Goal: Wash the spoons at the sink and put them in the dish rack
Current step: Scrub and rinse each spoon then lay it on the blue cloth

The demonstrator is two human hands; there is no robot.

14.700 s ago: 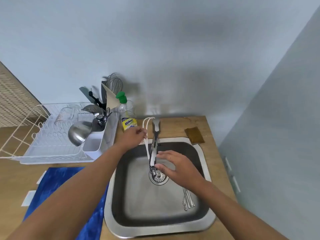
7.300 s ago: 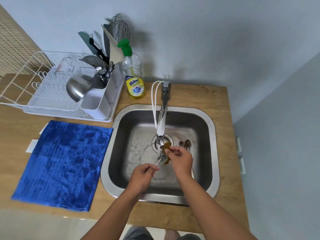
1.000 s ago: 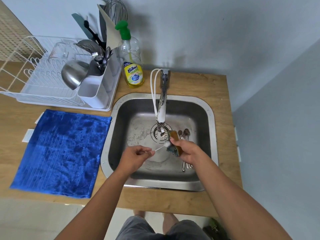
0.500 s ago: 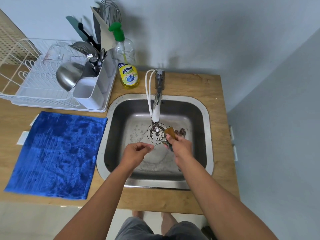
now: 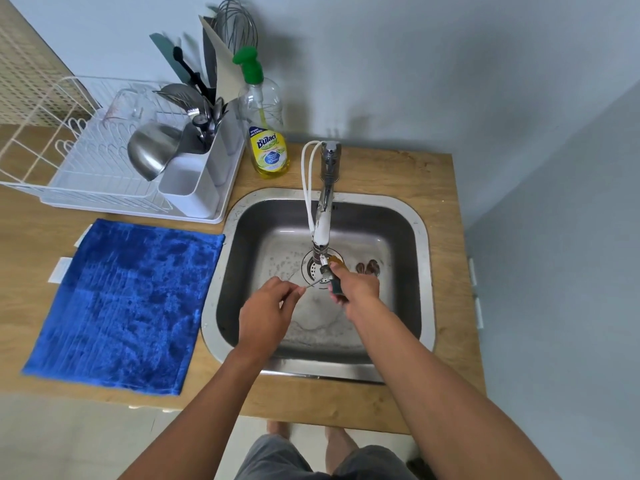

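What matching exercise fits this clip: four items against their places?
Items:
1 sponge
2 blue cloth
3 steel bowl
4 soap bottle

Places:
A in the dish rack
B in the right hand
C on the counter behind the sink
D flat on the counter, left of the sink

Pairs: 1-B, 2-D, 3-A, 4-C

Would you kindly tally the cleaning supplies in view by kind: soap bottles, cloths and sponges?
Soap bottle: 1
Blue cloth: 1
Sponge, held in the right hand: 1
Total: 3
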